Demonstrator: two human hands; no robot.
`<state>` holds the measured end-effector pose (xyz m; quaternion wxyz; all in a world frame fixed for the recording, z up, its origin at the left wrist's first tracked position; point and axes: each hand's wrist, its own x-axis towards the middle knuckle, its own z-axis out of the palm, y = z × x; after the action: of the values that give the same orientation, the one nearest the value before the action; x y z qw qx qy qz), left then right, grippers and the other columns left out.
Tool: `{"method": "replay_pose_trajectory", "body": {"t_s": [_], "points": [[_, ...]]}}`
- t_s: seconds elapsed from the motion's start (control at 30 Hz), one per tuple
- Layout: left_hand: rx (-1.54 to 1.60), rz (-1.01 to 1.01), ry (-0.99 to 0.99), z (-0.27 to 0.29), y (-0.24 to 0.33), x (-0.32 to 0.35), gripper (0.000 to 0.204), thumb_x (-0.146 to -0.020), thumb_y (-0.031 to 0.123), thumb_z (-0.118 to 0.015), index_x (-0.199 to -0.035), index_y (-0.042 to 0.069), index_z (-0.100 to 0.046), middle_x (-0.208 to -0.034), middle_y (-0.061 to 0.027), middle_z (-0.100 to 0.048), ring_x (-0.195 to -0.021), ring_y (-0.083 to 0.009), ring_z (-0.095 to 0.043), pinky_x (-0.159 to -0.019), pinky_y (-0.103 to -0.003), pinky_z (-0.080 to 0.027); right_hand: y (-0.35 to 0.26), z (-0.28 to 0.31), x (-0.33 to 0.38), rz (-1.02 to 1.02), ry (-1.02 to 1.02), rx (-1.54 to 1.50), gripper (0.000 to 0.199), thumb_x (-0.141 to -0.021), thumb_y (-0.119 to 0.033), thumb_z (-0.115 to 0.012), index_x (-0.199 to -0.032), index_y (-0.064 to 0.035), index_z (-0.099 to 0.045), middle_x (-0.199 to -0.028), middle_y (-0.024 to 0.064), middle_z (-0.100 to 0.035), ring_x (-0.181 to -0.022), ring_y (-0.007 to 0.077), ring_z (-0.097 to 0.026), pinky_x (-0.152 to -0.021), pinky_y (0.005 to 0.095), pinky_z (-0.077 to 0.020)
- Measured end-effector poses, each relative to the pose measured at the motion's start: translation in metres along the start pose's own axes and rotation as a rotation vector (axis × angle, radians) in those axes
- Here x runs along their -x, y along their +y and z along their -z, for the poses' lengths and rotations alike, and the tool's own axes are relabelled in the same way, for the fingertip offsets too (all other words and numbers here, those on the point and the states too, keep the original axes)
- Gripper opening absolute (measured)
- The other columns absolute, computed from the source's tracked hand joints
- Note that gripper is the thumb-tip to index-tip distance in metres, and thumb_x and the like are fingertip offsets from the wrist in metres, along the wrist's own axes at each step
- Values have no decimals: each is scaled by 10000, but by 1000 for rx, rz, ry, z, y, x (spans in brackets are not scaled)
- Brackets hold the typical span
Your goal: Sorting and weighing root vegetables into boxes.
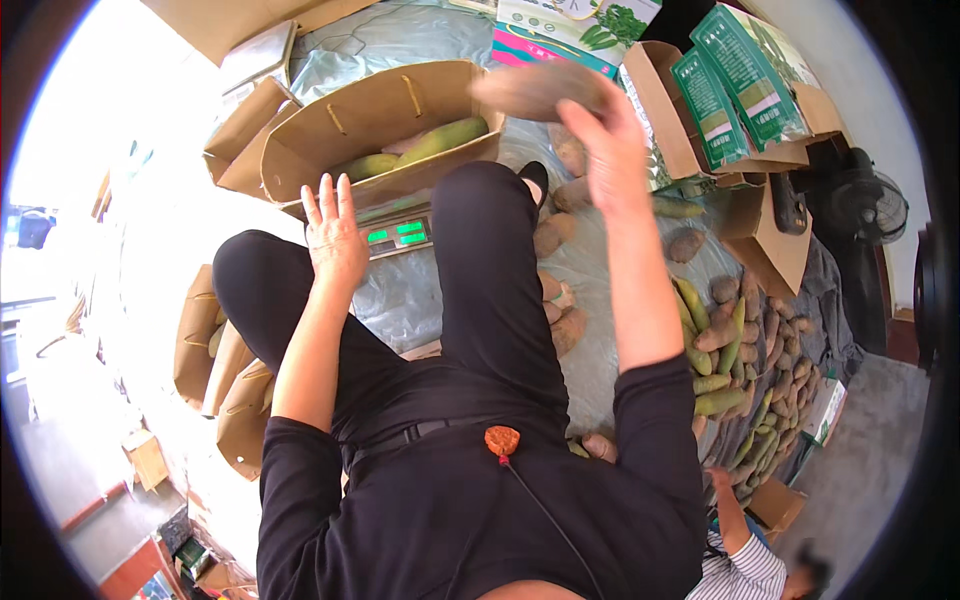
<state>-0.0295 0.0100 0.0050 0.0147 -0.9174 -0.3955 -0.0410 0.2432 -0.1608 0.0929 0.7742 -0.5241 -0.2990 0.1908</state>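
Observation:
My right hand (608,150) is raised at the upper middle, closed round one end of a large brownish-pink root vegetable (535,92), blurred by motion. The root is above the right end of an open cardboard box (375,100) with cord handles. Inside the box lie long green radishes (440,142) and a pinkish root, partly hidden by its near wall. My left hand (336,238) holds nothing. Its fingers are stretched up against or just before the box's near wall; I cannot tell if they touch. Beside it, the scale (405,236) shows lit green displays under the box.
Loose brown roots (556,235) lie on plastic sheeting right of my knee. A big heap of roots (785,370) and green radishes (712,385) spreads farther right. Printed cartons (740,90) and a fan (868,205) stand upper right. Cardboard boxes (240,400) are at left. Another person (745,555) is lower right.

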Motion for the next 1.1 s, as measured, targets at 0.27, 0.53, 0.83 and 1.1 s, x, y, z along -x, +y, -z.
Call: {"method": "replay_pose_trajectory", "body": {"t_s": [0.27, 0.53, 0.83, 1.1], "points": [[38, -7, -32, 5, 3, 1, 871, -720, 116, -728, -1433, 84, -228, -1486, -154, -198, -1374, -435, -104, -1114, -436, -235, 77, 30, 44, -228, -18, 278, 404, -803, -127, -687, -1166, 0, -564, -1099, 120, -615, -980, 176, -587, -845, 304, -481], [5, -157, 84, -5, -7, -5, 848, -681, 113, -756, -1387, 84, -288, -1420, -149, -296, -1348, -378, -199, -1132, -466, -152, 156, 209, 279, -753, 321, 628, 309, -810, -125, -658, -1092, -8, -613, -1018, 116, -655, -916, 216, -624, -814, 341, -496], [32, -224, 107, -26, -3, -5, 864, -743, 140, -728, -1436, 112, -212, -1471, -173, -220, -1356, -427, -143, -1114, -506, -169, 171, 253, 565, -1129, -78, 1093, 238, -793, -168, -670, -979, -28, -623, -716, 58, -621, -609, 175, -594, -556, 329, -469], [7, -195, 102, -21, -11, 0, 839, -761, 150, -714, -1436, 119, -216, -1475, -182, -208, -1357, -453, -128, -1103, -525, -188, 138, 231, 542, -1554, 440, 618, 100, -876, -165, -557, -879, -76, -602, -733, 65, -615, -631, 182, -608, -476, 308, -435]]}}
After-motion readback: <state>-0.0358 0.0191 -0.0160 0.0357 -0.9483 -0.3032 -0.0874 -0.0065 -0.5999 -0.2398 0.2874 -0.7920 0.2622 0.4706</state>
